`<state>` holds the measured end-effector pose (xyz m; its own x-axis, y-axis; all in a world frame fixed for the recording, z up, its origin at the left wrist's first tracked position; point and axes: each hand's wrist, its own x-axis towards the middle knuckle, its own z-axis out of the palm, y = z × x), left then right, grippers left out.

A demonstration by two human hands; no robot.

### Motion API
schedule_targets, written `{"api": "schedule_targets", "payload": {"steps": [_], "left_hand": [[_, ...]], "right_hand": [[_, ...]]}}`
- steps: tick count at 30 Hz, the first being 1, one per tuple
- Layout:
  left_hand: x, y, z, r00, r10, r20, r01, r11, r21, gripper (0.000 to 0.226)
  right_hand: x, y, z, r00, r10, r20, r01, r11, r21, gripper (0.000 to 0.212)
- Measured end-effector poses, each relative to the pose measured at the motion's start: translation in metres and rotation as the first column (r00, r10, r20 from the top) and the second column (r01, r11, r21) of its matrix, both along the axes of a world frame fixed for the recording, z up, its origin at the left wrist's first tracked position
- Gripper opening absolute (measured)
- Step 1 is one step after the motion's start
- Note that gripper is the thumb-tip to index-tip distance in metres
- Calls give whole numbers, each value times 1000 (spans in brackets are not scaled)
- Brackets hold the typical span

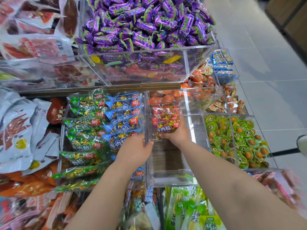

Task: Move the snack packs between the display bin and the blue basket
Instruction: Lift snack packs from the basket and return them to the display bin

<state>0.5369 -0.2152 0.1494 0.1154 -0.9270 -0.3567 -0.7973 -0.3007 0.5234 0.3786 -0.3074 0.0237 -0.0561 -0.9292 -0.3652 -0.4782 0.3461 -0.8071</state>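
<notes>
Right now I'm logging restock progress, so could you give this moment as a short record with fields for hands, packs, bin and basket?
left hand: grips the left wall of the display bin
right hand: holds a bunch of red snack packs inside the bin, toward its far end
display bin: clear acrylic, its near half bare
neighbours: blue snack packs and green snack packs in the compartment to the left
blue basket: not in view

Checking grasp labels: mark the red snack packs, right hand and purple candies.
red snack packs (166,121), head view, front of the nearest pack.
right hand (177,133), head view, back of the hand.
purple candies (142,22), head view, middle of pile.
</notes>
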Motion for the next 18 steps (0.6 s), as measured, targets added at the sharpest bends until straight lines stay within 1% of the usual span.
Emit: {"api": "schedule_targets", "payload": {"steps": [3, 5, 7, 8, 10, 11, 12, 13, 15, 16, 18], "left_hand": [[-1, 0, 0, 1000, 0, 5, 0, 1000, 7, 21], [-1, 0, 0, 1000, -2, 17, 2, 1000, 7, 22], [-1, 1, 0, 1000, 0, 18, 0, 1000, 9, 20], [-1, 1, 1, 1000, 3, 18, -3, 1000, 13, 20], [-1, 0, 1, 999, 7, 31, -8, 1000, 22, 25], [-2, 1, 1, 999, 7, 44, -8, 1000, 22, 27], [-2, 1, 2, 999, 9, 53, -10, 1000, 17, 30], [-3, 2, 3, 998, 15, 56, -15, 1000, 8, 31], [-4, 5, 4, 998, 19, 56, -19, 1000, -8, 32], [-4, 7, 5, 999, 20, 48, -20, 1000, -13, 29], [-4, 14, 7, 998, 54, -11, -54, 998, -29, 20]], "right_hand": [[3, -2, -1, 999, -8, 47, 5, 998, 56, 116], [-1, -3, 0, 997, 32, 67, -35, 998, 53, 119], [-8, -3, 2, 994, 56, 94, -60, 997, 39, 125], [-11, -2, 3, 995, 38, 92, -43, 998, 47, 130], [-16, 3, 7, 1000, -20, 18, 18, 997, 80, 138], [-19, 7, 8, 999, -36, -30, 39, 995, 93, 138], [-21, 11, 11, 997, -39, -65, 46, 993, 110, 132], [-23, 16, 15, 996, -35, -83, 46, 990, 132, 119], [-28, 29, 26, 995, -59, -85, 71, 986, 150, 84], [-31, 36, 33, 993, -96, -63, 103, 987, 125, 68], [-36, 54, 52, 984, -173, 48, 170, 983, 71, 45]]}}
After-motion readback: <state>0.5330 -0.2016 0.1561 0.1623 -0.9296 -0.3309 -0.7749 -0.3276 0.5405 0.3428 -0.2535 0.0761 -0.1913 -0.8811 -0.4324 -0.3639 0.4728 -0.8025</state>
